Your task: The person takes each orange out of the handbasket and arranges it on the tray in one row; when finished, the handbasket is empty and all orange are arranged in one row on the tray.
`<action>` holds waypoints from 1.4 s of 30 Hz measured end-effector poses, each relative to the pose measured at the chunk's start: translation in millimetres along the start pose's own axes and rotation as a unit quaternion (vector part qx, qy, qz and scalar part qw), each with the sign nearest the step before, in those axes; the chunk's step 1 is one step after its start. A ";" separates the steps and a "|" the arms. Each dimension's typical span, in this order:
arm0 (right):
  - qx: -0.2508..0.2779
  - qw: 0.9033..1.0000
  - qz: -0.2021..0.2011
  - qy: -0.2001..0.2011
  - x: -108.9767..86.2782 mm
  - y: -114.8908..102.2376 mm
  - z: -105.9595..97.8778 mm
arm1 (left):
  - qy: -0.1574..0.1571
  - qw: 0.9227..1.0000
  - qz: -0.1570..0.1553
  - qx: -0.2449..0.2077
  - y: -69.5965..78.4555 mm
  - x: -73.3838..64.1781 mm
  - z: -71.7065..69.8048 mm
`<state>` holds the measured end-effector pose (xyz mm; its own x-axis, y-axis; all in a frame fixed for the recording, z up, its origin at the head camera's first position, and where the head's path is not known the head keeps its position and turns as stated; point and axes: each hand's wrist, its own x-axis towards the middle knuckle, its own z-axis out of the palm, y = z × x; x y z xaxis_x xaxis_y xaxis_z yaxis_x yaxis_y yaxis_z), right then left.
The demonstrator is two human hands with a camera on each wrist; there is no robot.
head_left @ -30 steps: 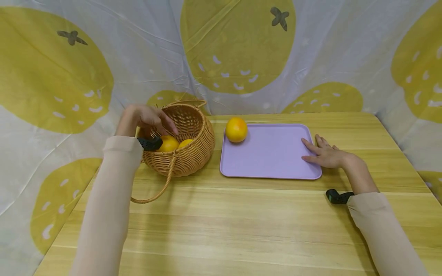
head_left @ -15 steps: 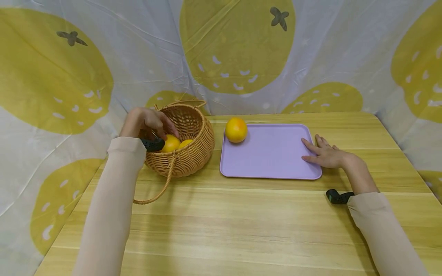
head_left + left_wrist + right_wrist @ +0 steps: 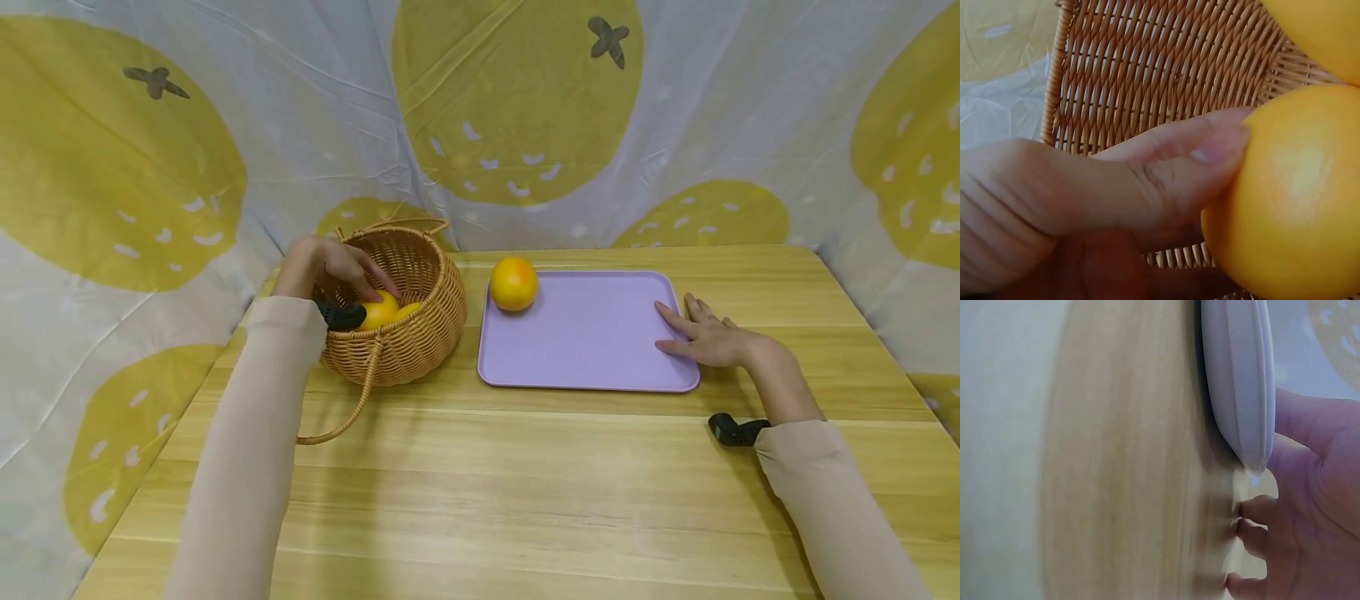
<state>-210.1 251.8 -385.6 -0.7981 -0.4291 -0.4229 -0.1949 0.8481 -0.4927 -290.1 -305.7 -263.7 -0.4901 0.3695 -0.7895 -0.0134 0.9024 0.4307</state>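
Note:
My left hand [image 3: 336,265] reaches down into the wicker basket [image 3: 420,350]. Its thumb and fingers grip an orange [image 3: 379,310]; the left wrist view has the thumb pressed to the side of this orange [image 3: 1291,194], fingers partly hidden behind. A second orange [image 3: 1325,34] lies against it, mostly hidden by the rim in the head view. Another orange [image 3: 513,283] sits on the purple tray [image 3: 592,342] at its far left corner. My right hand [image 3: 708,337] has its fingers spread, two resting over the tray's right edge and the others on the table beside it.
The basket's handle [image 3: 358,408] hangs down in front, onto the wooden table [image 3: 525,492]. Its other handle [image 3: 405,221] leans back near the curtain [image 3: 322,108], which is printed with yellow fruit and surrounds the table's back and sides.
Within the basket my left hand has shifted right and closed on the orange, which has moved slightly right too. My right hand and the tray have stayed put.

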 end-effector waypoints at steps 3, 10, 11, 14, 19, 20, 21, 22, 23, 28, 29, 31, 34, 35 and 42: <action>-0.001 1.000 -0.001 0.001 0.4 -0.9 0.3 | -0.008 1.000 0.004 -0.008 -1.6 1.9 1.2; -0.002 1.000 0.000 0.003 1.9 -0.7 0.6 | 0.029 0.998 0.053 -0.014 -8.3 5.5 1.6; -0.002 1.000 0.000 0.003 1.8 -0.6 0.4 | 0.044 0.997 0.065 -0.012 -8.4 5.6 2.1; -0.001 1.000 -0.001 0.002 1.1 -0.9 0.0 | 0.087 0.992 0.093 -0.011 -8.0 6.3 4.1; 0.008 1.000 -0.005 0.007 2.7 1.4 1.3 | 0.098 0.990 0.089 -0.039 -7.2 8.0 5.8; 0.009 1.000 -0.006 0.008 3.4 2.2 1.7 | 0.092 0.991 0.086 -0.047 -7.6 8.3 5.6; 0.011 1.000 -0.008 0.009 3.6 2.2 1.9 | 0.088 0.991 0.082 -0.055 -8.5 8.7 5.3; 0.012 1.000 -0.010 0.010 3.5 2.0 2.0 | 0.082 0.992 0.078 -0.063 -10.0 9.8 4.7; 0.010 1.000 -0.009 0.008 3.4 1.9 2.1 | 0.077 0.992 0.075 -0.069 -11.9 10.9 3.8; 0.000 1.000 -0.002 0.003 1.0 -0.9 0.8 | 0.063 0.992 0.051 -0.092 -24.7 21.3 -1.0; -0.003 1.000 0.000 0.002 0.9 -0.9 0.6 | 0.065 0.992 0.046 -0.095 -26.4 22.8 -1.5; -0.002 1.000 0.001 0.002 0.2 -1.9 0.7 | 0.070 0.992 0.045 -0.096 -23.9 21.6 1.2; -0.001 1.000 -0.003 0.010 10.0 13.4 5.2 | 0.081 0.991 0.057 -0.088 -17.2 17.1 6.8; 0.002 1.000 -0.006 0.011 11.1 15.3 5.8 | 0.084 0.991 0.059 -0.081 -14.7 15.3 8.4; 0.009 1.000 -0.009 0.007 2.8 4.5 1.9 | 0.096 0.993 0.060 -0.035 -12.5 14.1 10.3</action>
<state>-212.2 253.9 -390.5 -0.8023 -0.4393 -0.4042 -0.1982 0.8347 -0.5138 -287.9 -309.5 -284.7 -0.6484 0.4188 -0.6357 -0.0023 0.8340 0.5518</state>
